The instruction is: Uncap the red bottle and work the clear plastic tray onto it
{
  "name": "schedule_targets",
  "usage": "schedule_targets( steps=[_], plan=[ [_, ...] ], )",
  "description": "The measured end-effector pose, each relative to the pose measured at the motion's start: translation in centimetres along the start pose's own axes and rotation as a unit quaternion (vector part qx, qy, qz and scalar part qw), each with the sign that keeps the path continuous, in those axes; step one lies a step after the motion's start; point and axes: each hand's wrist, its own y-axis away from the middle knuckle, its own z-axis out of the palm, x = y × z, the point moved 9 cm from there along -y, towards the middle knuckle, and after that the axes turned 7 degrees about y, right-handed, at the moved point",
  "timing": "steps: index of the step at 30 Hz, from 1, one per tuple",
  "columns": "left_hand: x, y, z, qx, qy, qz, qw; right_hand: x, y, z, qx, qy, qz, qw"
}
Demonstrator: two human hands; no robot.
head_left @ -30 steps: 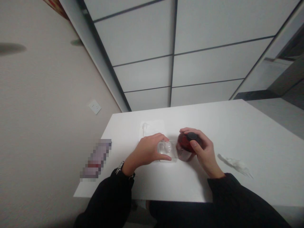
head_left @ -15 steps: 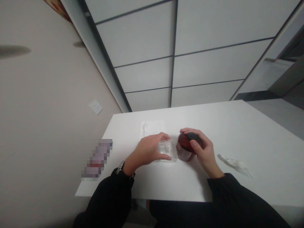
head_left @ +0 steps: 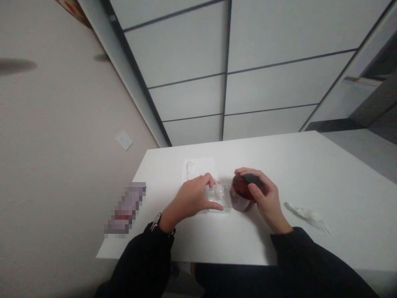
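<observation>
My left hand (head_left: 194, 196) is curved around a clear rectangular container (head_left: 226, 203), thumb along the near side and fingers at the far side. A small rounded whitish piece (head_left: 219, 191) shows within the container's outline, close to my left index finger; I cannot tell whether it is part of it. My right hand (head_left: 263, 192) is wrapped around a rounded dark red bottle (head_left: 240, 185) with a black cap (head_left: 250, 178), the thumb near the cap. The bottle is tilted slightly and stands right beside the container, its lower part pale and see-through.
On the white table (head_left: 279, 151), a white sheet (head_left: 201, 164) with a small clear item on it lies behind my left hand. A crumpled white tissue (head_left: 307, 216) lies to the right. A blurred-out purplish item (head_left: 127, 209) is at the left edge, by the wall.
My left index finger has bent slightly inward, nearer the rounded piece, which looks whiter now. My right hand and the red bottle stay in place.
</observation>
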Motion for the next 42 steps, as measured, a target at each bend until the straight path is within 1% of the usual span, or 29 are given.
schedule_targets(
  steps=[4,6,10,12,16,18,22,24,29,32,35,37,39,42],
  plan=[
    [0.3,0.0,0.1,0.009,-0.011,0.033,0.999,0.1,0.0,0.0,-0.001,0.000,0.001,1.000],
    [0.3,0.1,0.3,0.006,-0.024,0.038,0.999,0.0,0.0,0.0,-0.002,0.000,-0.001,1.000],
    [-0.5,0.2,0.2,0.019,0.007,-0.012,1.000,-0.1,0.0,0.0,0.002,-0.001,-0.001,1.000],
    [-0.5,0.2,0.1,0.026,0.027,-0.019,0.999,-0.1,0.0,0.0,0.001,0.000,-0.003,1.000],
    [0.3,0.1,0.6,0.005,-0.003,0.033,0.999,-0.2,0.0,0.0,-0.003,0.000,-0.007,1.000],
    [0.3,0.1,0.7,0.000,-0.017,0.040,0.999,-0.1,0.0,0.0,0.000,-0.003,-0.007,1.000],
    [-0.5,0.1,0.2,0.025,0.002,-0.011,1.000,0.0,0.0,0.0,-0.003,-0.005,-0.005,1.000],
    [-0.5,0.1,0.1,0.029,0.019,-0.017,0.999,0.0,0.1,0.0,-0.004,-0.008,-0.004,1.000],
    [0.7,0.2,0.6,-0.006,-0.008,0.035,0.999,0.0,0.1,0.1,-0.005,-0.013,-0.006,1.000],
    [0.9,0.3,0.6,-0.008,-0.019,0.033,0.999,-0.2,0.0,0.1,-0.006,-0.016,-0.009,1.000],
    [1.6,0.3,0.0,-0.001,-0.015,0.039,0.999,-0.3,0.0,0.2,-0.006,-0.017,-0.013,1.000],
    [2.6,0.2,-0.9,0.015,0.010,0.061,0.998,-0.2,0.1,0.2,-0.008,-0.019,-0.012,1.000],
    [3.9,-0.2,-1.7,0.029,0.061,0.094,0.993,-0.2,0.1,0.2,-0.011,-0.020,-0.012,1.000],
    [5.7,-1.2,-2.2,0.029,0.106,0.145,0.983,-0.3,0.2,0.1,-0.009,-0.018,-0.014,1.000]
  ],
)
